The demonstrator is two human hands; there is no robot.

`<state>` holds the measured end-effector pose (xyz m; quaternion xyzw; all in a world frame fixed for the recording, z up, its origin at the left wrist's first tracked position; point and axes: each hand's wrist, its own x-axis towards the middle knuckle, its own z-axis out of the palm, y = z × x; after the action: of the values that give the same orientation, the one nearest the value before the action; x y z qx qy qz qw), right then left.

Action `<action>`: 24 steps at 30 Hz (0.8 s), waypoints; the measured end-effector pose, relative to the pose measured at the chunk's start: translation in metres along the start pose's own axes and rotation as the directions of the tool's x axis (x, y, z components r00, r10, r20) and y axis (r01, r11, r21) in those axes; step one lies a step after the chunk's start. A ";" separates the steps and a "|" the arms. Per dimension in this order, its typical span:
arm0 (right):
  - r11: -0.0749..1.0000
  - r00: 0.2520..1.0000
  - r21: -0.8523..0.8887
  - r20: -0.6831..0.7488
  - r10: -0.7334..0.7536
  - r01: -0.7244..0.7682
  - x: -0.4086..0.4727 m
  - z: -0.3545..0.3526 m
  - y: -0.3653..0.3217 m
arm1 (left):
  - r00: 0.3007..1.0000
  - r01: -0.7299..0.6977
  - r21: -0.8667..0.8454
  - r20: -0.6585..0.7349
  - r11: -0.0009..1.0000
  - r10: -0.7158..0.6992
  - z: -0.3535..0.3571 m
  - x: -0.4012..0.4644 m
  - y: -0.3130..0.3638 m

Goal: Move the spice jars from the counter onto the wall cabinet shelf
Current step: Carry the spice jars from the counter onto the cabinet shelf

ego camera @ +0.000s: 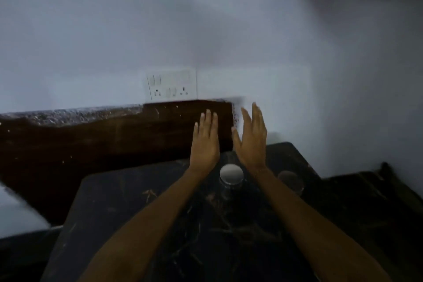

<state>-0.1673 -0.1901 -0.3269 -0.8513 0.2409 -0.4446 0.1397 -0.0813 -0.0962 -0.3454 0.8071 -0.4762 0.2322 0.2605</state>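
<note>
Two glass spice jars stand on the dark counter [128, 204]. One jar with a pale round lid [231, 174] sits between my forearms, just below my wrists. A second jar with a darker lid [290, 180] stands to the right of my right forearm. My left hand [205, 139] is stretched out flat, fingers together, holding nothing. My right hand [251, 137] is raised beside it, palm turned inward, fingers extended and empty. Both hands are beyond the jars and touch neither. The picture is dim and blurred. No wall cabinet shelf is in view.
A dark brown backsplash strip [91, 139] with a speckled stone edge runs along the wall behind the counter. A white switch and socket plate [172, 86] is on the pale wall [206, 30] above it. The counter steps down at the right [366, 194].
</note>
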 end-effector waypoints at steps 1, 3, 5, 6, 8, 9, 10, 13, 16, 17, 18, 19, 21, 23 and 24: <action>0.999 0.998 -0.041 0.063 -0.001 0.004 -0.022 0.006 0.009 | 0.993 -0.065 0.048 0.103 0.997 0.059 0.012 -0.021 0.002; 0.993 0.979 -0.102 0.201 -0.031 0.053 -0.063 0.015 0.023 | 0.921 -0.195 0.098 0.360 0.976 0.148 0.031 -0.058 0.003; 0.993 0.936 -0.106 0.351 -0.009 0.049 -0.095 0.023 0.036 | 0.833 -0.164 0.076 0.544 0.984 0.097 0.045 -0.083 0.001; 0.995 0.909 -0.098 0.415 0.030 0.012 -0.106 0.027 0.042 | 0.819 -0.102 0.045 0.571 0.994 0.058 0.049 -0.090 0.001; 0.991 0.850 -0.093 0.511 0.130 -0.096 -0.118 0.034 0.054 | 0.811 0.102 -0.063 0.583 0.993 -0.047 0.055 -0.093 0.002; 0.985 0.820 -0.096 0.545 0.175 -0.147 -0.119 0.037 0.058 | 0.806 0.238 -0.144 0.582 0.961 -0.112 0.059 -0.091 0.002; 0.978 0.794 -0.099 0.572 0.206 -0.182 -0.119 0.041 0.062 | 0.796 0.369 -0.210 0.575 0.905 -0.191 0.061 -0.086 0.004; 0.969 0.739 -0.088 0.631 0.233 -0.231 -0.118 0.053 0.068 | 0.706 0.643 -0.313 0.596 0.699 -0.383 0.073 -0.073 0.005; 0.959 0.751 -0.083 0.605 0.265 -0.271 -0.120 0.064 0.069 | 0.639 0.726 -0.321 0.641 0.608 -0.425 0.081 -0.068 0.008; 0.954 0.753 -0.098 0.594 0.284 -0.283 -0.121 0.067 0.069 | 0.629 0.741 -0.322 0.640 0.590 -0.441 0.083 -0.068 0.010; 0.949 0.754 -0.117 0.583 0.304 -0.292 -0.121 0.069 0.069 | 0.626 0.750 -0.331 0.633 0.572 -0.454 0.083 -0.069 0.012; 0.944 0.758 -0.129 0.568 0.322 -0.305 -0.120 0.069 0.068 | 0.625 0.757 -0.346 0.629 0.554 -0.461 0.083 -0.070 0.014; 0.932 0.774 -0.110 0.529 0.348 -0.344 -0.116 0.069 0.067 | 0.623 0.765 -0.368 0.630 0.528 -0.463 0.082 -0.071 0.016; 0.931 0.780 -0.070 0.525 0.341 -0.359 -0.107 0.066 0.065 | 0.615 0.776 -0.384 0.637 0.500 -0.466 0.078 -0.070 0.015; 0.933 0.777 -0.056 0.537 0.327 -0.354 -0.102 0.064 0.064 | 0.611 0.783 -0.402 0.636 0.474 -0.470 0.075 -0.069 0.014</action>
<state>-0.1825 -0.1876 -0.4626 -0.8800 0.3309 -0.1608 0.3003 -0.1146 -0.1053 -0.4419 0.8110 -0.2281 -0.2536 0.4753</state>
